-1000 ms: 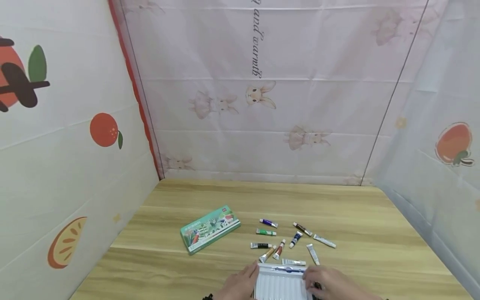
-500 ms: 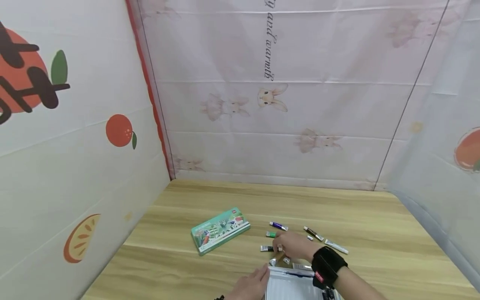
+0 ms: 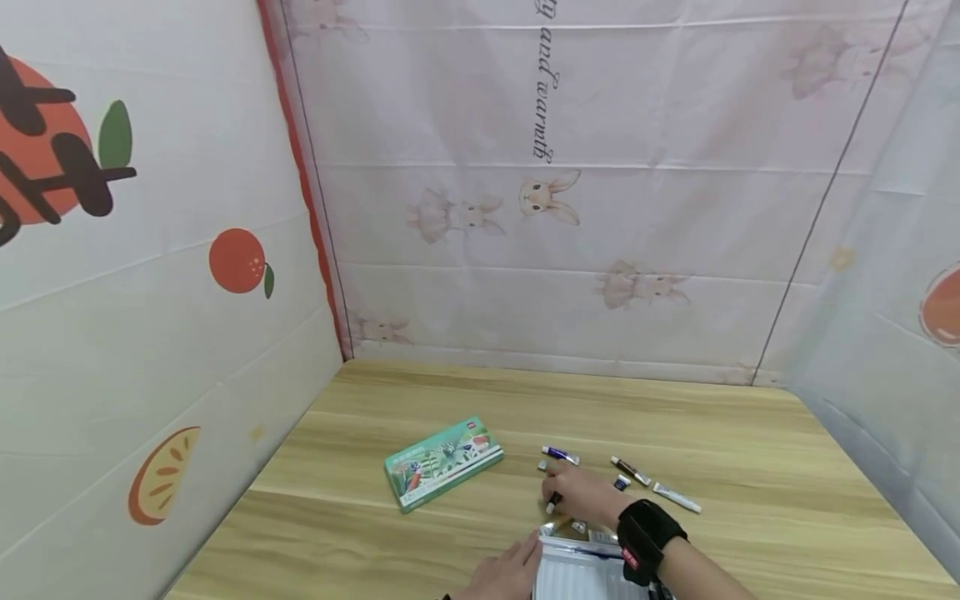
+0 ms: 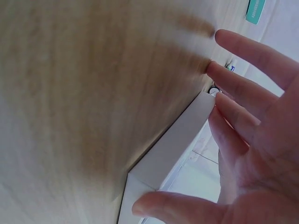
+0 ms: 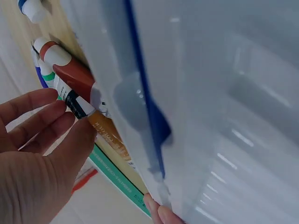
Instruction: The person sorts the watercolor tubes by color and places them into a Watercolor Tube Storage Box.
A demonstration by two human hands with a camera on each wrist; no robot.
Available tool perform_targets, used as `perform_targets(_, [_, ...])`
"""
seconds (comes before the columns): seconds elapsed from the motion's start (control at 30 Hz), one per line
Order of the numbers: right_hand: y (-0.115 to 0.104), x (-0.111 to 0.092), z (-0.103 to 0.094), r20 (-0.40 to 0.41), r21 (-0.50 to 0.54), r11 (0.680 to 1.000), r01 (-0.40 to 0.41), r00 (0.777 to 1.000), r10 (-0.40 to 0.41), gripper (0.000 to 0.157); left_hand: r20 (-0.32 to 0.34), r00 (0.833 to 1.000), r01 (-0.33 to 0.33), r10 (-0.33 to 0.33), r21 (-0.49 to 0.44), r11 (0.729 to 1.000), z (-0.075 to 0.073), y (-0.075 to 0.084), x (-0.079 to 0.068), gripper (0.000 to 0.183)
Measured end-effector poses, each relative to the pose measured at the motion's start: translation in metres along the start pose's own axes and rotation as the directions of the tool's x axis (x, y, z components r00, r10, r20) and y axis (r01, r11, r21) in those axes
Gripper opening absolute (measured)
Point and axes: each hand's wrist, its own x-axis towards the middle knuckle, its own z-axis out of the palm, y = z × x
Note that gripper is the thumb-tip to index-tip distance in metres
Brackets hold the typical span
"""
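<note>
My right hand (image 3: 585, 492) reaches over the far edge of a white ridged plastic tray (image 3: 577, 575). Its thumb and fingers pinch a small black paint tube (image 5: 74, 102). Close by lie a golden-brown paint tube (image 5: 108, 133) and a red-brown paint tube (image 5: 74, 74), both partly hidden in the head view. A green-labelled tube (image 3: 542, 465) shows only its end beyond the fingers. At the tray's left side rests my left hand (image 3: 504, 573), fingers extended and touching its far corner, thumb against its side. A slim blue item (image 5: 152, 107) lies in the tray's groove.
A green printed paint box (image 3: 444, 463) lies left of the tubes. Behind and right of the right hand are purple (image 3: 561, 455), brown (image 3: 630, 471), blue (image 3: 622, 482) and white (image 3: 677, 497) tubes. Printed cloth walls surround the wooden table (image 3: 420, 383).
My right hand has moved from the tray's right side out to the tubes and now pinches the black paint tube, which has tilted. My left hand stays at the tray; the view shifted slightly.
</note>
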Motion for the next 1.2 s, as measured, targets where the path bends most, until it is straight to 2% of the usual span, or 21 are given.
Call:
perform_targets(0.17, [0.004, 0.001, 0.005, -0.002, -0.026, 0.998, 0.06, 0.998, -0.06, 0.019, 0.026, 1.0, 0.016, -0.015, -0.009, 1.0, -0.002, 0.001, 0.0, 0.07])
perform_targets(0.3, [0.005, 0.002, 0.004, 0.006, -0.002, 0.996, 0.091, 0.996, -0.091, 0.019, 0.004, 1.0, 0.009, -0.009, 0.019, 1.0, -0.002, 0.003, 0.0, 0.07])
perform_targets(0.43, [0.005, 0.001, 0.0, 0.003, 0.026, 0.994, 0.108, 0.994, -0.108, 0.017, -0.016, 1.0, 0.002, -0.001, 0.033, 0.999, -0.001, 0.003, 0.0, 0.069])
perform_targets(0.7, [-0.005, -0.006, -0.019, -0.05, 0.098, 0.988, 0.116, 0.993, -0.111, 0.018, -0.007, 1.0, -0.003, 0.003, 0.02, 1.0, 0.0, 0.002, 0.0, 0.069])
perform_targets(0.97, [-0.017, -0.023, -0.038, -0.12, 0.014, 0.985, 0.173, 0.978, -0.17, 0.018, 0.007, 1.0, 0.0, 0.0, 0.006, 1.0, -0.003, 0.002, 0.0, 0.069])
perform_targets(1.07, [-0.022, -0.032, -0.042, -0.146, 0.012, 0.982, 0.189, 0.972, -0.185, 0.02, 0.008, 1.0, -0.003, 0.003, 0.001, 1.0, -0.002, 0.002, 0.0, 0.071])
perform_targets(1.2, [-0.029, -0.046, -0.046, -0.134, 0.062, 0.983, 0.173, 0.977, -0.164, 0.022, 0.011, 1.0, -0.002, 0.002, -0.015, 1.0, -0.001, 0.002, -0.001, 0.072])
